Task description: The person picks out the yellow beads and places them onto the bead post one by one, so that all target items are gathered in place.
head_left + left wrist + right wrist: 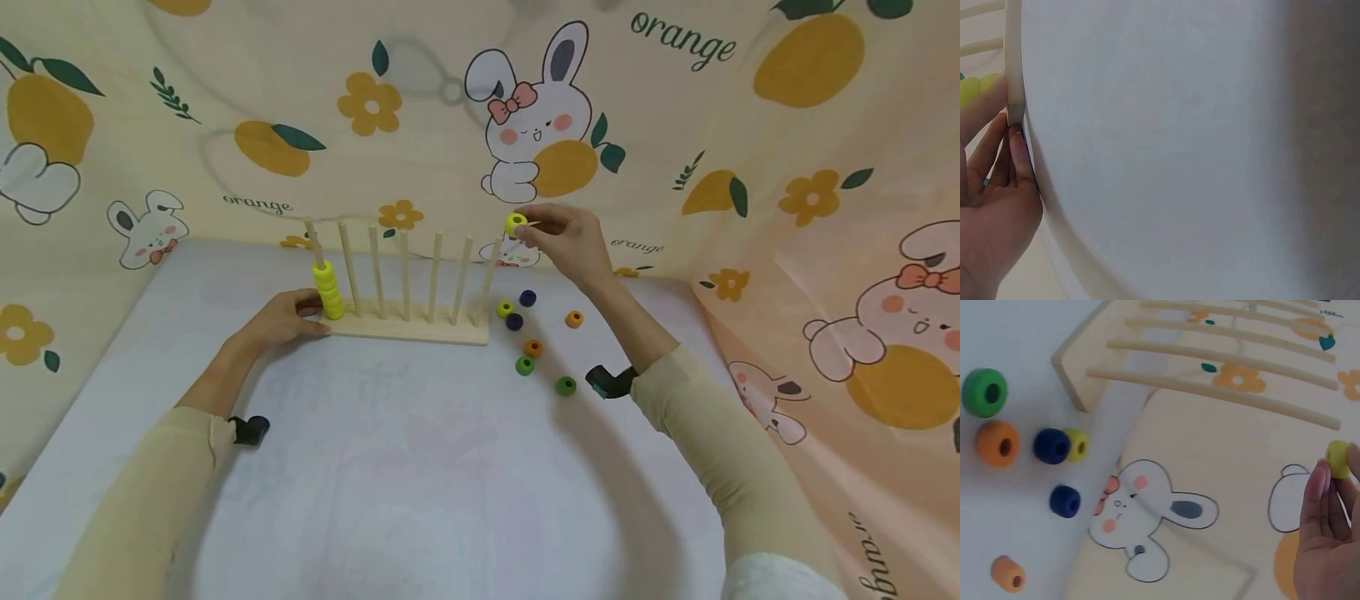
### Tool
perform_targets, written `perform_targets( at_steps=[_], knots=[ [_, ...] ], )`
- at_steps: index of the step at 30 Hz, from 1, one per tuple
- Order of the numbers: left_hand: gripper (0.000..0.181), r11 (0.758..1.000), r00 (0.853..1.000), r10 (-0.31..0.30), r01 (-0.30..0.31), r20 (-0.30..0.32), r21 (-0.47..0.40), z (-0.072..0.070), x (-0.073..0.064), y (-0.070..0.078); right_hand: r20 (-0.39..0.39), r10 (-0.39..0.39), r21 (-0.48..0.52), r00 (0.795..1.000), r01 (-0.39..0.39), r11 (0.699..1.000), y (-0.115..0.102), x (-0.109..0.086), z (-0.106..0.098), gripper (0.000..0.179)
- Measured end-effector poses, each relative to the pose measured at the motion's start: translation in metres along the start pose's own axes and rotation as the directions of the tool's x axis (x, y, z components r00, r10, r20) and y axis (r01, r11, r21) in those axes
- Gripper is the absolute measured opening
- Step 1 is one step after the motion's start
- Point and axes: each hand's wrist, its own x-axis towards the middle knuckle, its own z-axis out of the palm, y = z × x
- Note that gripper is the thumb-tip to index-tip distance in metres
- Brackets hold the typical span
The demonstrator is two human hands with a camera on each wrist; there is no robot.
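Note:
A wooden peg stand [408, 331] with a row of upright pegs stands on the white table. Several yellow beads [327, 289] are stacked on its leftmost peg. With fingers and thumb at the base's left end, my left hand [287, 318] grips the stand; the left wrist view shows this hand [1004, 206] against the end of the base [1015, 94]. Raised near the top of the rightmost peg, my right hand [566, 242] pinches a yellow bead [515, 223] between thumb and fingers. In the right wrist view that bead [1337, 459] is apart from the peg's tip.
Right of the stand lie loose beads: a yellow bead [506, 309], dark blue beads [528, 297], orange beads [574, 319] and green beads [566, 386]. A printed cloth [420, 100] with rabbits and oranges rises behind the table and along its sides.

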Motion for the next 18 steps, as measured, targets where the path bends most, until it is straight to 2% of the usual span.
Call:
perform_targets(
  at_steps=[7, 13, 18],
  knots=[
    [0.078, 1.0, 1.0, -0.006, 0.006, -0.001, 0.005, 0.0, -0.001, 0.003, 0.028, -0.019, 0.039, 0.999, 0.018, 0.999, -0.018, 0.012, 0.005, 0.031],
    [0.081, 1.0, 1.0, -0.027, 0.027, 0.001, 0.016, 0.0, -0.003, 0.004, 0.068, -0.006, 0.054, 0.998, 0.002, 0.999, -0.033, 0.023, 0.019, 0.032],
    [0.082, 1.0, 1.0, -0.029, 0.029, 0.001, 0.003, 0.0, -0.003, 0.005, 0.108, -0.039, 0.071, 0.993, 0.031, 0.997, -0.044, 0.032, 0.032, 0.03]
  ],
)
